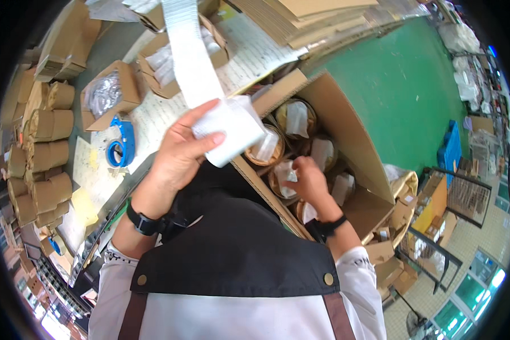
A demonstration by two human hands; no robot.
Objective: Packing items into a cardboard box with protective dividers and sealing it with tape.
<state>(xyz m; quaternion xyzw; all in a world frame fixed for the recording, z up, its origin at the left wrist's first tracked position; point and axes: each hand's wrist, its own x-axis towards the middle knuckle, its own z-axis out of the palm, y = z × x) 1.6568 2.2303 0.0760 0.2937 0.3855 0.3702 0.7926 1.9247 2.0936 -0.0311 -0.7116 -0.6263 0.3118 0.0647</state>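
My left hand (186, 144) is closed around a roll of white labels (235, 133), thumb on its near side. From the roll a long white strip (190, 54) runs up over the table to the top edge of the view. My right hand (310, 178) is inside an open cardboard box (345, 124). Its fingers are drawn together at a white piece (285, 177) on top of one round container; what they pinch is too small to make out. Several round containers stand in the box, among them one with a whitish translucent wrapper (296, 119) on it.
On the table (153, 116) to the left are a blue tape dispenser (120, 141) and small cartons (110, 96) of clear plastic packets. Brown wrapped stacks (48, 147) rise at far left. Flattened cardboard (306, 17) lies at the back. Green floor (379, 73) shows beyond the box.
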